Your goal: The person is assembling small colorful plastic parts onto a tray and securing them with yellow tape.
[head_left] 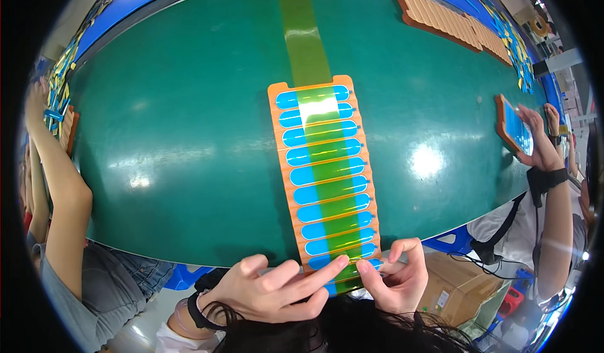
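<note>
A long orange tray [285,178] with ridged edges lies in front of me, its near end by my hands. Rounded blue strips [302,176] sit crosswise in its slots. A clear yellow-green tape [336,193] runs lengthwise over the middle of the strips and on past the tray's far end. My left hand [277,290] is over the near end, index finger stretched onto the tape, other fingers bent and apart. My right hand [401,281] is closed at the near right corner, thumb at the tape's edge and fingers beside the tray; their exact grip is partly hidden.
The green table [189,101] has a raised far edge. Stacked orange trays [440,21] lie far right, beside a pile of blue and yellow strips [513,45]. Co-workers' arms [66,183] show at left and right; the right person touches another tray [501,123]. A cardboard box [450,284] stands below.
</note>
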